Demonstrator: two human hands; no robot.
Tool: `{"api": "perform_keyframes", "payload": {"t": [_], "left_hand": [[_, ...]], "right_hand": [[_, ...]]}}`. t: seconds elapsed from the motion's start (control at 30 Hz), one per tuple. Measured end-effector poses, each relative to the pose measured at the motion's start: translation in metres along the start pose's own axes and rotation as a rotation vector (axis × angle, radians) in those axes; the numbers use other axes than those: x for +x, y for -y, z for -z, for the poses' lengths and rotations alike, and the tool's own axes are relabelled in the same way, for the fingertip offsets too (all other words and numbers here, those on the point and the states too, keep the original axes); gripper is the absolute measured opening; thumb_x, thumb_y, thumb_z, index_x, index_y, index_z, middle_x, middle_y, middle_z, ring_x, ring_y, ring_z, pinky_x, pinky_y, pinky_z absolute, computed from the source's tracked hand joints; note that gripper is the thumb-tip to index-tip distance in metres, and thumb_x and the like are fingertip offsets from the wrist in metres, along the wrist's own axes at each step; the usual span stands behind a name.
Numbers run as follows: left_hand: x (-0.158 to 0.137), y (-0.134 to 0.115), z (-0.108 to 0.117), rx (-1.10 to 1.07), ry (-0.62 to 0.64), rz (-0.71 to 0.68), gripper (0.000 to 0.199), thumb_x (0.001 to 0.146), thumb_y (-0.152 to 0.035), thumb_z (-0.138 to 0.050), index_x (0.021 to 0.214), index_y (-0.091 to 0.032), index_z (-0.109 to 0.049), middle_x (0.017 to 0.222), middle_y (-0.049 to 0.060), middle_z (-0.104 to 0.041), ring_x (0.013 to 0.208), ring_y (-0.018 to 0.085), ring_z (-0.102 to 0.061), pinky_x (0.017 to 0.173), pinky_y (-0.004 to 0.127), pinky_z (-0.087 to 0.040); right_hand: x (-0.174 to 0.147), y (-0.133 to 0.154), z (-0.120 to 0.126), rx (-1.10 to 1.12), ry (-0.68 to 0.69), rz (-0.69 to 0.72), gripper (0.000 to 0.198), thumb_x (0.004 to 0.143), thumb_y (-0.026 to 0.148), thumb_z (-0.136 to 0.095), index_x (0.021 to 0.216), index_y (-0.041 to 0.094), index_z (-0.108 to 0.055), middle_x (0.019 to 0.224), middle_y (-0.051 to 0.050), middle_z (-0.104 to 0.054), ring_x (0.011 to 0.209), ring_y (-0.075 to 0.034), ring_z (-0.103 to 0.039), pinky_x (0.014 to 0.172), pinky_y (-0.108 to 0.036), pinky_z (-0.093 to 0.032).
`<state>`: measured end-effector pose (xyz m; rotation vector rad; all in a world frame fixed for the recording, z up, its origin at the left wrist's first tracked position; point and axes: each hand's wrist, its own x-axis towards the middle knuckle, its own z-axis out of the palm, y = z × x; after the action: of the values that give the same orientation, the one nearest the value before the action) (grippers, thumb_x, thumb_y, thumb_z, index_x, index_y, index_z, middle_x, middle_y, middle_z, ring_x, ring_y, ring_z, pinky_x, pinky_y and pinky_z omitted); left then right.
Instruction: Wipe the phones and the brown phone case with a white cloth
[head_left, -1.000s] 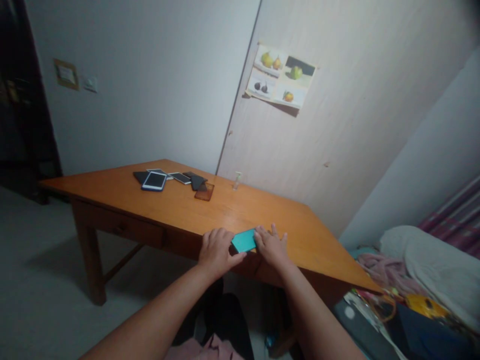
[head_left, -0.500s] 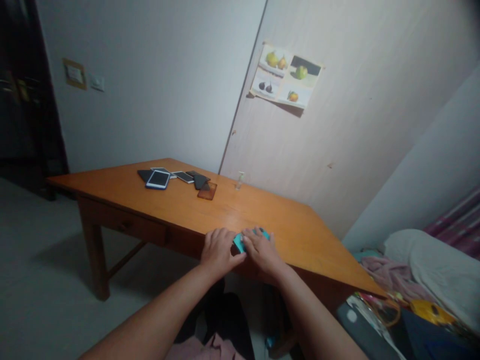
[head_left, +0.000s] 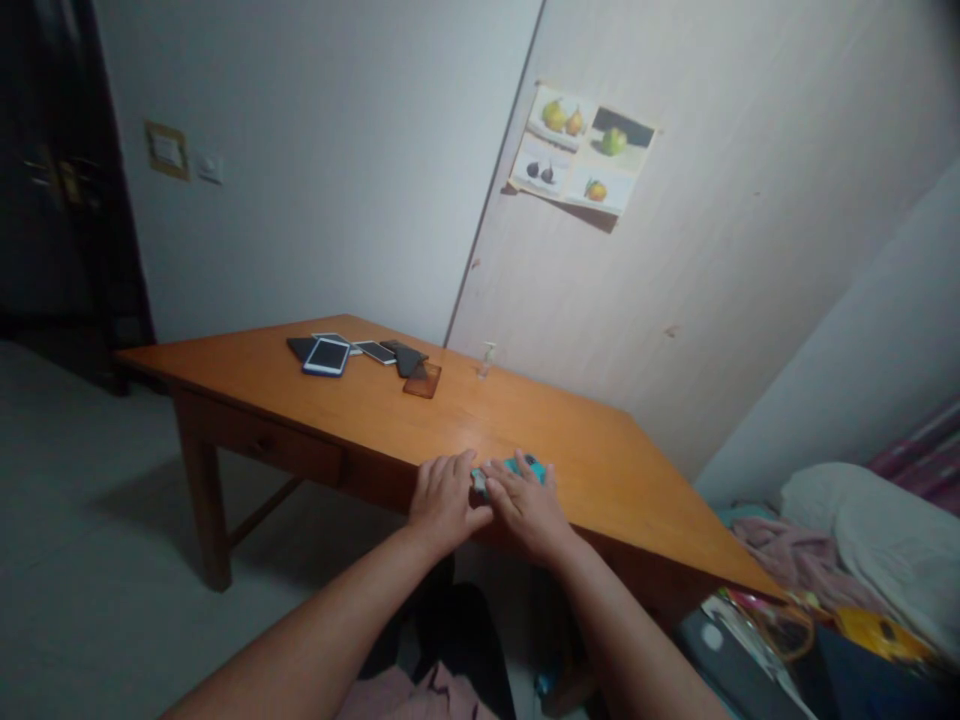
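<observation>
A flat turquoise phone with a dark camera patch at its far right corner is at the table's near edge, mostly covered by fingers. I cannot tell whether a case is around it. My left hand is closed at the phone's left end, thumb low and fingers curled. Across the phone's top lies my right hand, its fingers slightly apart and bent over it. A small greyish-white patch shows at the left end by the right fingertips; what it is stays unclear.
On the wooden table, several phones and tablets lie at the far left, among them a white-framed tablet. Beside them is a brown see-through case. A clear pump bottle stands by the wall. Bags and bedding crowd the right.
My hands stay on the turquoise phone, the left fingers slightly shifted and more of the camera patch showing. The whole view has moved a little, so things appear further right.
</observation>
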<state>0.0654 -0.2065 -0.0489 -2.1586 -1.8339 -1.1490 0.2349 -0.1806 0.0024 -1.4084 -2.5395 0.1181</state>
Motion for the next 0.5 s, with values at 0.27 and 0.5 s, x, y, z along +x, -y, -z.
{"api": "perform_keyframes", "payload": {"t": [0.27,0.5], "left_hand": [[0.001,-0.001,-0.001,0.02,-0.005,-0.007,0.059,0.078,-0.044,-0.072,0.128,-0.02,-0.051,0.123,0.011,-0.064,0.114,0.031,-0.054,0.1,0.044,-0.034],[0.002,-0.004,0.006,0.04,0.001,-0.034,0.057,0.078,-0.055,-0.071,0.12,-0.019,-0.056,0.115,0.01,-0.065,0.109,0.03,-0.053,0.095,0.042,-0.035]], "right_hand": [[-0.005,-0.002,-0.003,-0.035,-0.049,-0.116,0.054,0.103,0.056,-0.024,0.146,0.033,-0.047,0.156,-0.002,-0.04,0.15,-0.034,-0.018,0.111,-0.075,-0.003],[-0.006,-0.018,-0.001,-0.047,-0.077,-0.224,0.054,0.103,0.055,-0.022,0.145,0.033,-0.048,0.154,-0.002,-0.042,0.15,-0.034,-0.017,0.11,-0.077,-0.003]]}}
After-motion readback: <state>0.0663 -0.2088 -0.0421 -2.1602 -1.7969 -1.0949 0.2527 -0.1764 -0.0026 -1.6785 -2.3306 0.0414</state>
